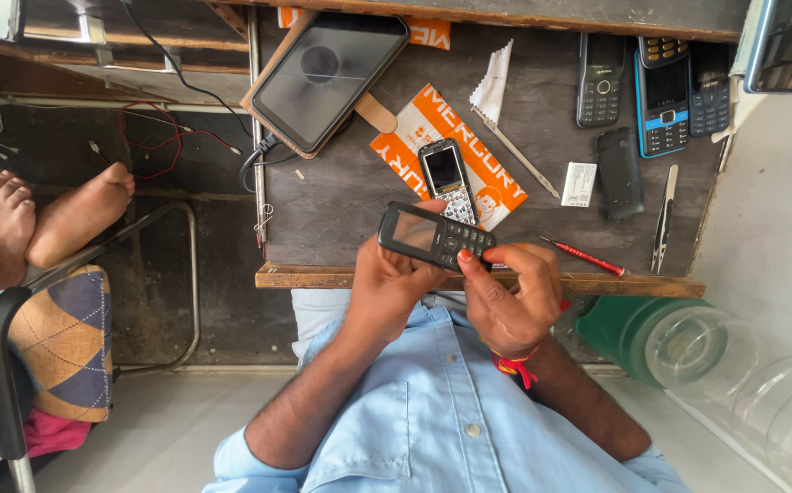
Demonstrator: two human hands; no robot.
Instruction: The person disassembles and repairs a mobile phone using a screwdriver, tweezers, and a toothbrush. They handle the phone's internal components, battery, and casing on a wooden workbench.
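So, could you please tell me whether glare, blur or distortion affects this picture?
Head view: even daylight, soft shadows; pale reflections glaze the smartphone screen and the black keypad phone held by the left hand and right hand; the wide lens bows the clear plastic jar; the hands look sharp.

Even daylight, sharp, wide-angle edge distortion

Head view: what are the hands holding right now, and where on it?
A dark keypad phone. Left hand grips its lower edge; right hand pinches its keypad end.
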